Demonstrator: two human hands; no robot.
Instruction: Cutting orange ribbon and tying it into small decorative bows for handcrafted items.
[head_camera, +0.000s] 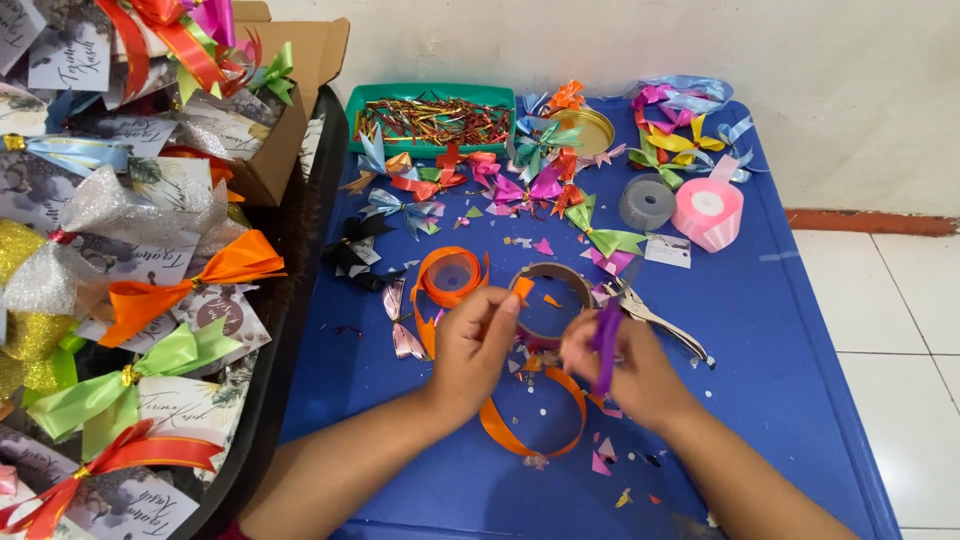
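Observation:
My left hand (470, 350) pinches the end of an orange ribbon strip (530, 430) that loops down under both hands on the blue table (780, 330). In my right hand (625, 365) a purple ribbon piece (606, 340) stands upright between the fingers. Just beyond my hands lie an orange ribbon roll (450, 275) and a brown ribbon ring (550, 300). Metal pliers (655, 320) rest beside my right hand.
Finished ribbon bows (545, 165) lie scattered at the table's far side near a green tray (432, 115) of twist ties, a gold lid (585, 130), a grey roll (647, 200) and a pink roll (707, 212). A black tray (290, 300) with bow-tied cards sits left. Ribbon scraps litter the table.

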